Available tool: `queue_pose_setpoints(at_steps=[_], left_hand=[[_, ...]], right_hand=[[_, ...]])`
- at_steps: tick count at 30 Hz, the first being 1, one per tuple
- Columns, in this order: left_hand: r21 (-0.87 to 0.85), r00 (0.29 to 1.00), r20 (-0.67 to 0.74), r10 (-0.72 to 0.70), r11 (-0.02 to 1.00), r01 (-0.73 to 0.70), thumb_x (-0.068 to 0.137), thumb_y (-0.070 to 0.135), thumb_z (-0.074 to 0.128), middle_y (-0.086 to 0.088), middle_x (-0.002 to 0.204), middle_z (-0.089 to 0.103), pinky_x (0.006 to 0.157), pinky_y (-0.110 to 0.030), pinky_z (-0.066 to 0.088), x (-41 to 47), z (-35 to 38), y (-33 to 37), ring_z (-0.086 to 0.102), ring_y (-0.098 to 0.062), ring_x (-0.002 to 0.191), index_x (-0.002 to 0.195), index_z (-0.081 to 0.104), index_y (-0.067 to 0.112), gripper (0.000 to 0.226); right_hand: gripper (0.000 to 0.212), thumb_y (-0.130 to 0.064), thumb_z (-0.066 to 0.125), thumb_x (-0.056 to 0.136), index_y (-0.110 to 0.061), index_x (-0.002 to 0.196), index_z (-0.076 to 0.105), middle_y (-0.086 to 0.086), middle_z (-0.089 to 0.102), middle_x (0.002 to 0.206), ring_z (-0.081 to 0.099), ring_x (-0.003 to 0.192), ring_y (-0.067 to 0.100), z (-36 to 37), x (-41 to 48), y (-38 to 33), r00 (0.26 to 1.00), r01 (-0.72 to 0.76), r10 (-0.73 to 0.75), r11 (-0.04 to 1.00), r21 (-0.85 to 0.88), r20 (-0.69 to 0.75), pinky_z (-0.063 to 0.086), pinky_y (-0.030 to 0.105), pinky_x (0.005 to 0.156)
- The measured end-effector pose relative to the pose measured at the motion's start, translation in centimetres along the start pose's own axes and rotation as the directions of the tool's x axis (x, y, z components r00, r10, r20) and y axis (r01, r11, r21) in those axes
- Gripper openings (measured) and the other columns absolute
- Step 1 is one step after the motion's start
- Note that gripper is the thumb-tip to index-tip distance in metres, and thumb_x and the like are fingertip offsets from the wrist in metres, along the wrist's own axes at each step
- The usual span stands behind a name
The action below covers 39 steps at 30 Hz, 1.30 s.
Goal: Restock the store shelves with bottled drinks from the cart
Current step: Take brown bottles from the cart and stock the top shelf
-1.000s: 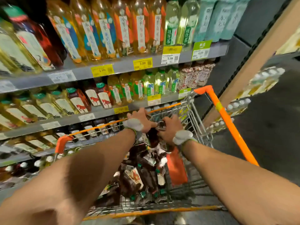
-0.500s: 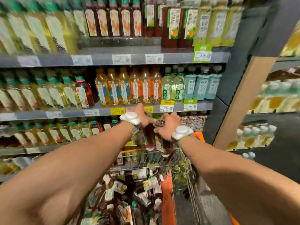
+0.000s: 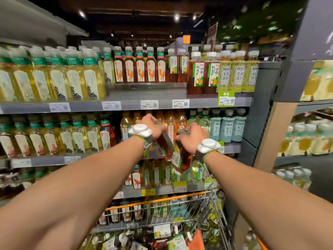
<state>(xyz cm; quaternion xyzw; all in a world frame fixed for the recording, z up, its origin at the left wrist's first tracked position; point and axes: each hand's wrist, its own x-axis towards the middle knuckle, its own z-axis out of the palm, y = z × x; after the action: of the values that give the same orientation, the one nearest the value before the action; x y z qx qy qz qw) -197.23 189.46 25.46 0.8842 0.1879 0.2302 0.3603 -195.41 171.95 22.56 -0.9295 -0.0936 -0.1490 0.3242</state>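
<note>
Both arms reach forward at chest height in front of the shelves. My left hand [image 3: 150, 126] grips the top of a dark brown tea bottle [image 3: 166, 144] that hangs tilted below it. My right hand [image 3: 191, 137] grips the top of a second brown tea bottle [image 3: 182, 159] with a white, green and orange label. The two bottles touch and hang in front of the middle shelf. Matching brown bottles with the same label [image 3: 204, 76] stand on the top shelf [image 3: 162, 103] at the right. The wire cart [image 3: 162, 212] with more bottles is below my arms.
The top shelf has bare room [image 3: 144, 95] in front of the red-labelled brown bottles [image 3: 140, 69]. Yellow tea bottles [image 3: 54, 76] fill the left. A grey upright [image 3: 266, 109] ends the shelving at the right, beside a cardboard edge [image 3: 273, 134]. Pale blue bottles [image 3: 228, 126] stand right of my hands.
Both hands have risen from the cart with the two bottles, from low-shelf height to the middle shelf. The view has tilted up, so the top shelf and ceiling now show.
</note>
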Motion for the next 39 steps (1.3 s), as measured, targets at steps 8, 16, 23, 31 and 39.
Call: queue_pose_setpoints(at_steps=[8, 16, 23, 31, 39], left_hand=[[-0.328, 0.91, -0.112, -0.398, 0.88, 0.344, 0.095, 0.061, 0.055, -0.026, 0.145, 0.051, 0.112, -0.052, 0.038, 3.7, -4.1, 0.7, 0.048, -0.044, 0.134, 0.142, 0.043, -0.007, 0.083], [-0.798, 0.888, 0.316, -0.333, 0.413, 0.439, 0.102, 0.063, 0.039, -0.014, 0.124, 0.067, 0.053, -0.035, 0.053, 1.1, -4.4, 1.5, 0.068, -0.032, 0.11, 0.135, 0.052, 0.011, 0.063], [-0.802, 0.856, 0.467, -0.22, 0.301, 0.515, 0.09, 0.064, 0.061, -0.016, 0.118, 0.07, 0.063, -0.045, 0.061, 0.3, -3.9, 1.5, 0.069, -0.029, 0.101, 0.129, 0.06, 0.01, 0.066], [-0.762, 0.815, 0.578, -0.033, 0.335, 0.554, 0.081, 0.056, 0.078, -0.015, 0.104, 0.077, 0.065, -0.038, 0.062, -0.9, -3.7, 2.7, 0.074, -0.024, 0.079, 0.119, 0.07, 0.008, 0.061], [-0.762, 0.896, 0.436, -0.079, 0.498, 0.414, 0.081, 0.054, 0.08, -0.003, 0.086, 0.076, 0.042, -0.019, 0.04, -0.6, -2.5, 3.6, 0.065, -0.011, 0.055, 0.115, 0.068, 0.019, 0.05]], right_hand=[[0.05, -0.036, 0.054, 0.096, -0.01, 0.139, 0.049, 0.019, 0.048, 0.143, 0.047, 0.128, 0.038, -3.9, 3.0, -4.8, 0.792, -0.363, 0.558, 0.757, 0.544, -0.248, 0.035, 0.042, 0.105], [0.044, -0.035, 0.046, 0.102, -0.014, 0.14, 0.041, 0.003, 0.051, 0.111, 0.06, 0.088, 0.023, -3.4, 1.5, -7.4, 0.835, -0.425, 0.482, 0.257, 0.868, 0.266, 0.055, 0.024, 0.07], [0.018, -0.029, 0.048, 0.095, -0.017, 0.103, 0.06, 0.006, 0.069, 0.118, 0.066, 0.1, 0.024, -1.4, 1.0, -9.2, 0.834, -0.338, 0.445, -0.053, 0.94, 0.325, 0.049, 0.028, 0.068], [0.016, -0.02, 0.059, 0.093, -0.011, 0.106, 0.061, 0.016, 0.068, 0.107, 0.068, 0.083, 0.028, -2.2, 0.8, -9.4, 0.855, -0.32, 0.368, -0.182, 0.93, 0.366, 0.052, 0.029, 0.05], [0.009, -0.006, 0.074, 0.079, -0.01, 0.086, 0.072, 0.016, 0.075, 0.098, 0.073, 0.088, 0.035, -4.4, 2.4, -7.2, 0.887, -0.265, 0.39, -0.013, 0.964, 0.249, 0.061, 0.055, 0.078]])
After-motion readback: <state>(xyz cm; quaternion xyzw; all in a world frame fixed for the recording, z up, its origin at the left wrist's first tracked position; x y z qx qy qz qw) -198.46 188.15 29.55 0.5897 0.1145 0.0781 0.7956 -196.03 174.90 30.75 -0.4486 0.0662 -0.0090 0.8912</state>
